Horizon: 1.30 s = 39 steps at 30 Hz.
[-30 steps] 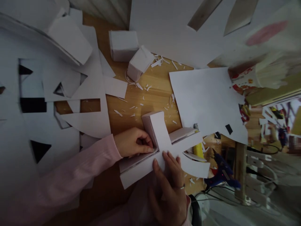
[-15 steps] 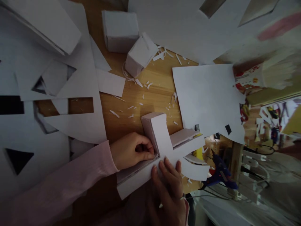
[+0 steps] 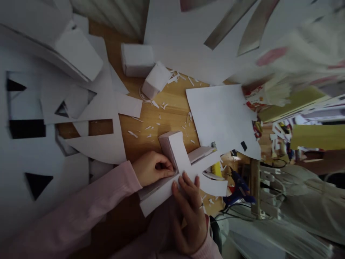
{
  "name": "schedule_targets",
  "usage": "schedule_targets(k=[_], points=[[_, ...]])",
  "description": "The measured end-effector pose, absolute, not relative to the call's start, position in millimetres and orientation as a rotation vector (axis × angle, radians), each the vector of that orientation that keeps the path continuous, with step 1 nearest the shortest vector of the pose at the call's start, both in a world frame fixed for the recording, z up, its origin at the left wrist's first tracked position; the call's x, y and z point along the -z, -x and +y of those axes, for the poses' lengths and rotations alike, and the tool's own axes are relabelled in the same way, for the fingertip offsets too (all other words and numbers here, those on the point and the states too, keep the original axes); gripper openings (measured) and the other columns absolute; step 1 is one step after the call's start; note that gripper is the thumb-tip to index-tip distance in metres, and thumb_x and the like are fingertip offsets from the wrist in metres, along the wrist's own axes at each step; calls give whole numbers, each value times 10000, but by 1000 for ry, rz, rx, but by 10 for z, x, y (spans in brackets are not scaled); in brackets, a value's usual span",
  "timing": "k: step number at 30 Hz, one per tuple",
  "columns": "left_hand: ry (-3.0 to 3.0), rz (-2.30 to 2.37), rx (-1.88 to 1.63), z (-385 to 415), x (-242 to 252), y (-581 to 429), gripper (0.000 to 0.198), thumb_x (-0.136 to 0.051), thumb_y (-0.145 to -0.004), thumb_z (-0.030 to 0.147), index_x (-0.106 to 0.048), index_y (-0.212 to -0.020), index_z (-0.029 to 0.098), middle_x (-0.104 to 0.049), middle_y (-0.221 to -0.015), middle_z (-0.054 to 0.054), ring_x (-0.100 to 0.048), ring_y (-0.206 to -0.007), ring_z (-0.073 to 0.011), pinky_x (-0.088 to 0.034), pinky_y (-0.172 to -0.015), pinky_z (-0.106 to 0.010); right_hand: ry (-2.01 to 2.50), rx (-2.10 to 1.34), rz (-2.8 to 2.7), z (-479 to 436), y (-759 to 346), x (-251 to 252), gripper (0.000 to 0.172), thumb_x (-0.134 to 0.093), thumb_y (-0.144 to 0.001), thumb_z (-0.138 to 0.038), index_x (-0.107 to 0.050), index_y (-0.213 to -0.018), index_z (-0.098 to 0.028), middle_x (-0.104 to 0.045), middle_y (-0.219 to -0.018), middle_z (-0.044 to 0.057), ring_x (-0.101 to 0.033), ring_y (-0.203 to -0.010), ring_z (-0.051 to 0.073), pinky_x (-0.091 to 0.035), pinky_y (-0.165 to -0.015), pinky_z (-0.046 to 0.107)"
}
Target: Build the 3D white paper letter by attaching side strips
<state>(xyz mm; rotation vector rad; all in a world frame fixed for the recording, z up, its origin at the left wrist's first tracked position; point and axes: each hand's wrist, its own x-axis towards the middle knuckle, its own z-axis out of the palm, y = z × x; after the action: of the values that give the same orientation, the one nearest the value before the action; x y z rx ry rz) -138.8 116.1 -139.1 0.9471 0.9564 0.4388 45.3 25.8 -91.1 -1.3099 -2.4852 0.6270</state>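
Hands (image 3: pixel 155 168), two, touch one seemingly cardboard form (image 3: pixel 185 166), two small boxes (image 3: pixel 138 59) beyond.

Single view from a head-worn camera, set above the wearer's own hands and facing forward and down. The fingers (image 3: pixel 165 174) of the left hand (image 3: pixel 148 169) and right hand (image 3: pixel 192 212) fall just below mid-field, near enough for separate digits to be distinguished. The left sleeve (image 3: pixel 102 201) enters from the lower left, behind its fingers. The wide field extends past the fingers over the wooden tabletop (image 3: pixel 169 118) and, to their right, past a glue gun (image 3: pixel 238 189).
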Motion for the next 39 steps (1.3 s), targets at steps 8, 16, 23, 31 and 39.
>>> schedule_targets(k=[8, 16, 23, 31, 39], points=[[-852, 863, -416, 1164, 1530, 1393, 192, -696, -690, 325, -656, -742, 144, -524, -464, 70, -457, -378, -64, -394, -403, -182, 1210, -623, -2578, 393, -665, 787, 466, -477, -850, -110, -487, -1312, -171, -516, -1328, 130, -443, -1313, 280, -368, -1093, 533], [-872, 892, -497, 1100, 1572, 1294, 224, -763, -593, 323, -642, -668, 149, -579, -521, 48, -495, -421, -77, -420, -426, -201, 1628, -206, -2526, 592, -1115, 622, 475, -683, -756, -368, -490, -1127, -144, -597, -1079, 176, -562, -1039, 344, -474, -864, 561], [-943, 915, -550, 1113, 1517, 1307, 207, -734, -598, 347, -702, -688, 163, -669, -635, 5, -562, -565, -116, -457, -525, -227, 1474, -530, -2702, 796, -1218, 649, 463, -603, -735, -313, -499, -1160, -163, -662, -1050, 155, -644, -922, 308, -524, -777, 465], [-1045, 1022, -609, 1082, 1520, 1284, 225, -737, -601, 393, -731, -685, 184, -732, -721, -26, -628, -697, -172, -478, -681, -280, 1429, -580, -2611, 768, -1261, 729, 511, -573, -846, -374, -415, -1281, -157, -618, -1170, 184, -631, -1033, 301, -530, -837, 442], [-1059, 1047, -619, 1070, 1477, 1265, 142, -740, -637, 333, -728, -677, 197, -748, -743, -23, -661, -727, -185, -491, -721, -292, 1514, -491, -2564, 716, -1124, 766, 921, -743, -592, -680, -416, -1245, -118, -617, -1097, 195, -630, -951, 336, -537, -774, 471]])
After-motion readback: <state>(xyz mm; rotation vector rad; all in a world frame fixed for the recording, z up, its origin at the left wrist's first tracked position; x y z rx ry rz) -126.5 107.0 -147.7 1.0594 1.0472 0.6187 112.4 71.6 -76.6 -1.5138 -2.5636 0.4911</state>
